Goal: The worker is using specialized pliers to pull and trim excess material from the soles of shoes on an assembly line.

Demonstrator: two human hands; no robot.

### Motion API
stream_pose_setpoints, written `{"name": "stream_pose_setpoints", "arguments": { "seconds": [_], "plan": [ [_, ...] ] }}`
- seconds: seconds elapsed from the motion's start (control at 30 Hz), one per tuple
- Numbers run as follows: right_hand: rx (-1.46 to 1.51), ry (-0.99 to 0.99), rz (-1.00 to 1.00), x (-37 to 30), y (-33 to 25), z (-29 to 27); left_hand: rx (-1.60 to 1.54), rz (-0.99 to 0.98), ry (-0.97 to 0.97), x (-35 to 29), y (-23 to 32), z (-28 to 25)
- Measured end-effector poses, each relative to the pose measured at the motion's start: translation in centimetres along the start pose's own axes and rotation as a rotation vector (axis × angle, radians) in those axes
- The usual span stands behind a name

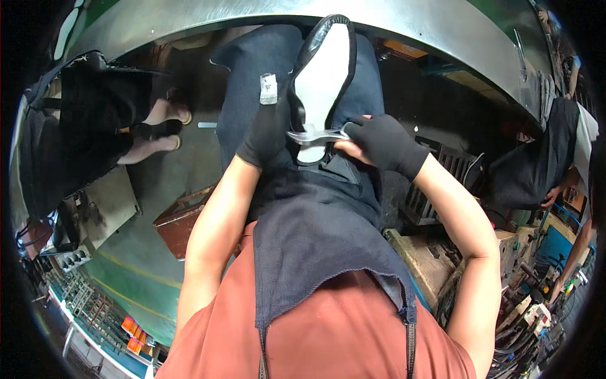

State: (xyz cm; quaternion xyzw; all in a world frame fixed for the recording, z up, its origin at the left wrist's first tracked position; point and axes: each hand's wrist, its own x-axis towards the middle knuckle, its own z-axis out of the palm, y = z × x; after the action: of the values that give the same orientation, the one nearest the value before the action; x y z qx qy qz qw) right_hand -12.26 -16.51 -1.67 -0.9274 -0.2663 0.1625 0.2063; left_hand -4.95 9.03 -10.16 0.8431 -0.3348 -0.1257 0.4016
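Observation:
A shoe upper on its last lies sole-up across my lap, its white insole board (323, 69) facing me and its black upper (307, 54) folded round the edge. My left hand (262, 140), in a black fingerless glove, holds the shoe from its left side near the narrow end; some fingers are hidden. In a matching glove, my right hand (386, 144) is closed round a shiny metal hand tool (314, 135), whose curved jaws lie across the narrow end of the sole. Whether it is pincers or scissors is unclear.
A metal worktop (416, 19) curves along the far side. On the left thigh of my trousers is a whitish patch (268, 88). Other people sit at left (95, 120) and right (536, 164). A brown box (183, 218) stands on the floor, and a slatted dark crate (442, 180) to my right.

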Motion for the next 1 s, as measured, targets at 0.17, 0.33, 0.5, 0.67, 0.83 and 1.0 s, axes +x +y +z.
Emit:
{"name": "stream_pose_setpoints", "arguments": {
  "seconds": [0.17,0.33,0.5,0.67,0.83,1.0],
  "plan": [
    [0.191,0.061,0.232,-1.7,0.6,-3.9,-0.279,0.081,0.284,1.4,0.9,1.8],
    [0.217,0.034,0.236,0.0,-0.8,-7.0,-1.235,-0.471,0.134,4.1,4.1,0.9],
    [-0.096,0.108,0.345,-0.2,-0.6,-3.2,-1.017,-0.607,0.111,4.0,5.8,-0.6],
    [0.002,0.291,0.166,-0.6,3.1,0.3,-0.893,-0.265,0.371,3.8,4.1,4.3],
    [0.239,-0.057,0.222,-2.2,3.8,-4.4,-0.370,-0.053,0.419,3.7,4.0,4.3],
    [0.008,-0.213,0.113,-1.8,-0.3,-9.3,-0.275,-0.014,0.322,3.2,3.9,3.0]
  ]
}}
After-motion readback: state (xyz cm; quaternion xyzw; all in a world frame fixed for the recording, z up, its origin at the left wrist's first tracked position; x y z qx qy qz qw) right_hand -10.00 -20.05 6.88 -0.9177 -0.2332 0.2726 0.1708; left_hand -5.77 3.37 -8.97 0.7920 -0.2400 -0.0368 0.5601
